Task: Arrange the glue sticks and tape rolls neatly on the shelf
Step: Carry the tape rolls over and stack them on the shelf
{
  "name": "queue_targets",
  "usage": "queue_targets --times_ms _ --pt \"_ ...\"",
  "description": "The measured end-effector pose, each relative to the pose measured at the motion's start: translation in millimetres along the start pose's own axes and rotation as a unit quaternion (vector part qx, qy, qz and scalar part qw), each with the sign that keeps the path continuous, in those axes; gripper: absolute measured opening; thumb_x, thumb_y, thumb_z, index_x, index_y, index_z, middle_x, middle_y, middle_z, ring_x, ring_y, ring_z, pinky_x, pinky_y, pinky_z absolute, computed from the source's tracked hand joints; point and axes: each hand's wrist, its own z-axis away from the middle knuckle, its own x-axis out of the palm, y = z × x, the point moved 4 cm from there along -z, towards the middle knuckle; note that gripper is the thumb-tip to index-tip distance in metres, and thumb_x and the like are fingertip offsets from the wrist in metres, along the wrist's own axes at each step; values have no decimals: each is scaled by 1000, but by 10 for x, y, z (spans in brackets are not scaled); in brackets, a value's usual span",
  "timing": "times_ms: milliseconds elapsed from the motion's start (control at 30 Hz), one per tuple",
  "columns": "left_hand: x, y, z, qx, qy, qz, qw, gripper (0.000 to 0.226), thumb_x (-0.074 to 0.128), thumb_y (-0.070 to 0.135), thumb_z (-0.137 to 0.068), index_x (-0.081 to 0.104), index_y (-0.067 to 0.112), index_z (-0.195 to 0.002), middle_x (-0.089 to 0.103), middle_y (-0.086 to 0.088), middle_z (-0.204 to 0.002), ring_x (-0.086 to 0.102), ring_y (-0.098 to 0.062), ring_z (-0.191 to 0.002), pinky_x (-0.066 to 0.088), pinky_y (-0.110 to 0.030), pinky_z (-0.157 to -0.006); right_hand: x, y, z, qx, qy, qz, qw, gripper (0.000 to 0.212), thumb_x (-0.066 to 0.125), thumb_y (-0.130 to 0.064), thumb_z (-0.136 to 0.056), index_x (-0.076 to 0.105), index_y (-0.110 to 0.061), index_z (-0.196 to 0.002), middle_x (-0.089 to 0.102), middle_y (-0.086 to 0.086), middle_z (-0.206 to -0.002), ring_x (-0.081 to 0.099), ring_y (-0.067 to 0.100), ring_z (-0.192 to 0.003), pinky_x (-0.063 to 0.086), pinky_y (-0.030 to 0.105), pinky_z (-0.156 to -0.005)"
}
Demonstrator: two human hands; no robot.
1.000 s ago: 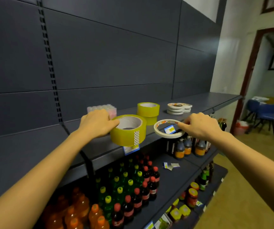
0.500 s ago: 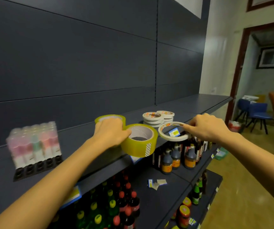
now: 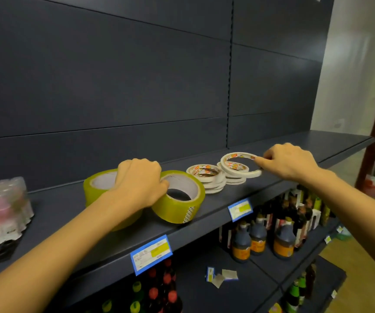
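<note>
My left hand (image 3: 140, 180) grips a wide yellow tape roll (image 3: 179, 199) that rests on the dark shelf (image 3: 204, 213). A second yellow roll (image 3: 97, 184) sits just behind it, partly hidden by my wrist. My right hand (image 3: 289, 161) pinches a thin white tape roll (image 3: 240, 164) and holds it tilted over the right one of two low stacks of thin white rolls (image 3: 209, 179). A shrink-wrapped pack of glue sticks (image 3: 1, 213) stands at the far left of the same shelf.
The shelf runs on bare to the right of the white stacks. Blue price tags (image 3: 151, 254) hang on its front edge. Dark sauce bottles (image 3: 258, 238) and coloured-cap bottles (image 3: 159, 292) fill the lower shelves. A doorway and floor lie at the right.
My left hand has brought the yellow roll from the shelf's front edge onto the shelf beside the other yellow roll. My right hand has carried the thin white roll back to the white stacks.
</note>
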Motion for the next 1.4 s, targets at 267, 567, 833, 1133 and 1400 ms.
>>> queue_targets --times_ms 267,567,833,1133,1400 --pt "228 144 -259 -110 -94 -155 977 32 42 38 -91 48 16 -69 68 -3 -98 62 -25 -92 26 -27 -57 409 255 -840 -77 -45 -17 996 47 42 -56 -91 63 -20 -69 52 -1 -62 53 23 -67 33 27 -54" --pt "262 174 -337 -176 -101 -254 946 19 46 31 -89 59 18 -89 66 -1 -99 61 -21 -95 27 -28 -76 868 243 -1289 -177 -117 -19 977 54 38 -60 -90 70 -18 -91 61 2 -82 56 20 -74 39 27 -62" --pt "-130 113 -90 -225 59 -193 953 29 50 31 -89 64 6 -86 63 -13 -90 55 -33 -93 31 -38 -74 601 -27 -1241 -289 25 -89 953 32 46 -54 -90 49 -23 -82 60 0 -96 54 24 -81 37 31 -67" --pt "-610 -244 904 -320 57 -205 923 26 50 32 -89 62 10 -93 64 -9 -96 55 -29 -94 33 -35 -75 79 -1432 -303 -535 10 -292 792 20 51 -35 -91 54 -27 -109 55 -10 -101 55 17 -95 41 30 -74" --pt "-1053 -631 2279 -416 21 -229 880 27 50 37 -89 60 15 -100 64 -3 -101 56 -23 -98 36 -33 -79 -207 -2617 845 -651 -31 -315 690 24 49 -32 -92 55 -24 -114 58 -5 -118 55 21 -107 46 34 -83"
